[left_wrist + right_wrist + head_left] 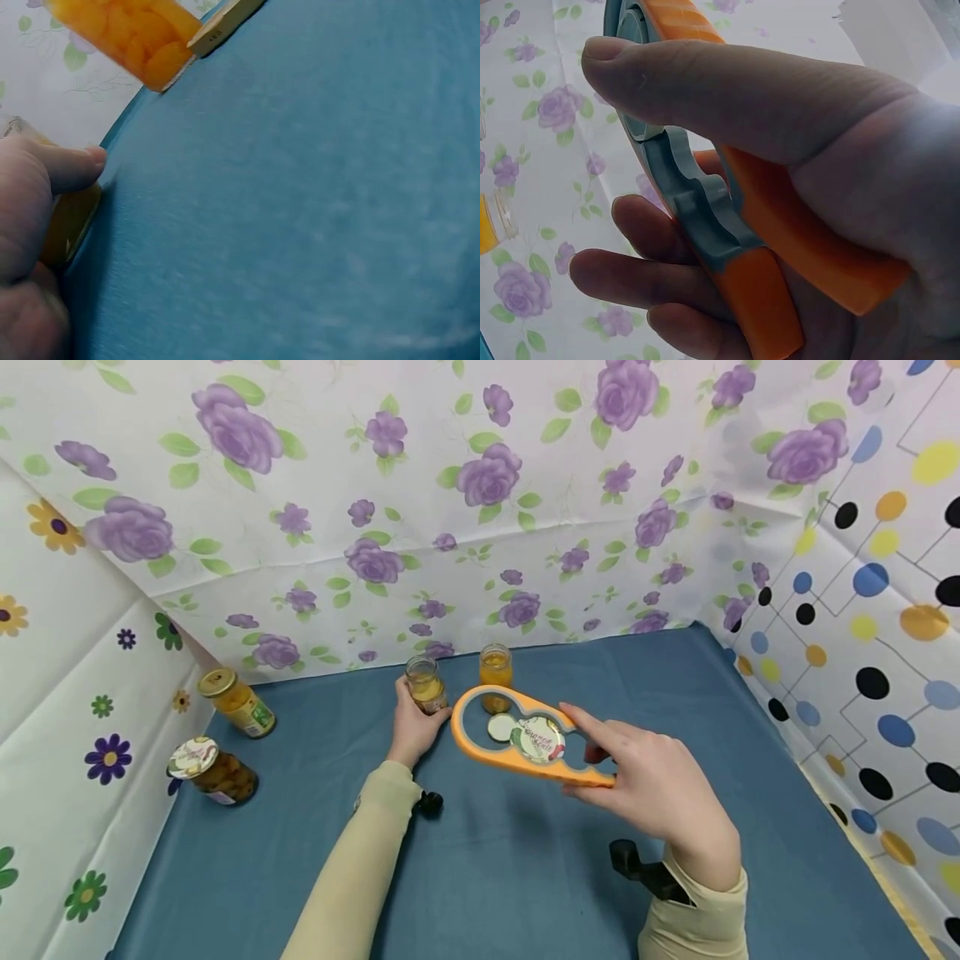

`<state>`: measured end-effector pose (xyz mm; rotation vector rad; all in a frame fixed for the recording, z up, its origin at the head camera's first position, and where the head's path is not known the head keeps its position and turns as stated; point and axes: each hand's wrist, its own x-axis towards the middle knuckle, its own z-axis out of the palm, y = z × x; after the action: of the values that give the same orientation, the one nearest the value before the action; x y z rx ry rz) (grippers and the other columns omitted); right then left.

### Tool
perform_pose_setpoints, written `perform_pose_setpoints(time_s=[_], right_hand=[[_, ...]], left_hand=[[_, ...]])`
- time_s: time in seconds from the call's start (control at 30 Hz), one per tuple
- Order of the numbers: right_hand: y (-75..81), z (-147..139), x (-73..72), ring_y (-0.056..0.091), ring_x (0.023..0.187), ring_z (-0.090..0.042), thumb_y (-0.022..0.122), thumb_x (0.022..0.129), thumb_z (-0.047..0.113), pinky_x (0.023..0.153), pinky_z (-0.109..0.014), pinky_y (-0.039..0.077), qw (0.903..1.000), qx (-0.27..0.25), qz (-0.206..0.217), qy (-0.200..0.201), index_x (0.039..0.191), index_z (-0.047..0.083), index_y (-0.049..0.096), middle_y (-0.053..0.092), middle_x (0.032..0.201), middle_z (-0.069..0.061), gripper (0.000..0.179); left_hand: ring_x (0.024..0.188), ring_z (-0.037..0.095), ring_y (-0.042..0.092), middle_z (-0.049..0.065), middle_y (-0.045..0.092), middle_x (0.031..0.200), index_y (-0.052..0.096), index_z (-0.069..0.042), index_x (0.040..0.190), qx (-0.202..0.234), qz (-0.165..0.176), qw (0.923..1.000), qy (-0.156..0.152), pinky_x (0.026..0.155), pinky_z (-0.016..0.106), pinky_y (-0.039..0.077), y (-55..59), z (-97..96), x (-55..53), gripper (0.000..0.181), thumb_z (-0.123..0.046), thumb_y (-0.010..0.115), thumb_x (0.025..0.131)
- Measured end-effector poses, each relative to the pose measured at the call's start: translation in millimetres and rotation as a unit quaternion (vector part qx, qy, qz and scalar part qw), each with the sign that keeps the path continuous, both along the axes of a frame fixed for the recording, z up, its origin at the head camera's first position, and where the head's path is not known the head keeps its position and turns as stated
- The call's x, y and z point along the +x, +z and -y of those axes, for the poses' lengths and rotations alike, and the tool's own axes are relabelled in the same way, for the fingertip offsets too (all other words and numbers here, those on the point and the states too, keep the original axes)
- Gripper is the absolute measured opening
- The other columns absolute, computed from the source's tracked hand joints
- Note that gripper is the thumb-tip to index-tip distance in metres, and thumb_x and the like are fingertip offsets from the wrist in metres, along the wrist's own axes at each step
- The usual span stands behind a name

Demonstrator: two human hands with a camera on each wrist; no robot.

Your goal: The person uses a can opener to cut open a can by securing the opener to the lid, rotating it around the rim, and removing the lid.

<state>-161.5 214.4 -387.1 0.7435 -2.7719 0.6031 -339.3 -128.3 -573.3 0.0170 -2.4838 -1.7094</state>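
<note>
My left hand (415, 727) grips an open glass jar (424, 681) with pale yellow contents near the back of the blue surface. In the left wrist view, the thumb (75, 165) lies along that jar's side. My right hand (660, 772) holds an orange-and-grey jar opener (487, 758) by its handles, raised above the surface. A round patterned lid (538, 739) sits within the opener's toothed opening. Through its large end a plain pale lid (501, 727) shows, lying by an open jar of orange fruit pieces (496, 667). The right wrist view shows thumb and fingers around the opener's handles.
At the left stand a closed jar with a gold lid and yellow contents (238, 703) and a closed jar with a patterned lid and dark contents (213, 771). A blue cloth (480, 877) covers the table. Flowered sheeting (450, 560) rises behind, dotted sheeting (877, 635) at right.
</note>
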Motion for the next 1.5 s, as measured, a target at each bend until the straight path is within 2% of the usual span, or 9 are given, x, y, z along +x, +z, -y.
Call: perform_pose_setpoints(time_s=[0.2, 0.43, 1.23, 1.5], right_hand=[[0.2, 1.0, -0.4, 0.042, 0.061, -0.002, 0.094, 0.082, 0.048, 0.055, -0.026, 0.039, 1.0, 0.003, 0.004, -0.001, 0.161, 0.03, 0.051, 0.063, 0.092, 0.015, 0.092], [-0.7, 1.8, -1.0, 0.042, 0.06, -0.002, 0.094, 0.082, 0.049, 0.055, -0.027, 0.04, 0.9999, 0.007, 0.007, -0.004, 0.161, 0.03, 0.051, 0.062, 0.092, 0.016, 0.092], [-1.3, 2.1, -0.6, 0.043, 0.061, -0.003, 0.094, 0.082, 0.048, 0.055, -0.027, 0.04, 0.9998, 0.01, 0.017, -0.008, 0.161, 0.03, 0.05, 0.064, 0.092, 0.013, 0.093], [-1.8, 2.5, -2.4, 0.043, 0.061, -0.003, 0.095, 0.082, 0.047, 0.055, -0.027, 0.04, 0.9999, 0.006, 0.008, -0.008, 0.162, 0.03, 0.05, 0.063, 0.091, 0.014, 0.093]], left_hand=[[0.131, 0.035, 0.055, 0.016, 0.052, 0.141, 0.03, -0.015, 0.16, -0.014, -0.012, 0.9998, 0.011, 0.112, 0.054, 0.044, -2.3, -0.1, 2.2, 0.086, -0.013, 0.085, 0.094], [0.131, 0.036, 0.056, 0.018, 0.055, 0.142, 0.026, -0.016, 0.166, -0.011, -0.02, 0.9992, 0.034, 0.11, 0.053, 0.045, -2.2, -0.7, 2.7, 0.094, -0.017, 0.087, 0.094], [0.134, 0.035, 0.056, 0.017, 0.055, 0.144, 0.034, -0.015, 0.163, 0.004, -0.025, 0.9984, 0.05, 0.113, 0.053, 0.044, -5.0, -3.1, 6.7, 0.088, -0.018, 0.088, 0.093], [0.131, 0.035, 0.056, 0.016, 0.055, 0.142, 0.038, -0.013, 0.159, -0.001, -0.031, 0.9975, 0.063, 0.112, 0.054, 0.045, -6.0, -2.4, 3.3, 0.087, -0.023, 0.091, 0.091]])
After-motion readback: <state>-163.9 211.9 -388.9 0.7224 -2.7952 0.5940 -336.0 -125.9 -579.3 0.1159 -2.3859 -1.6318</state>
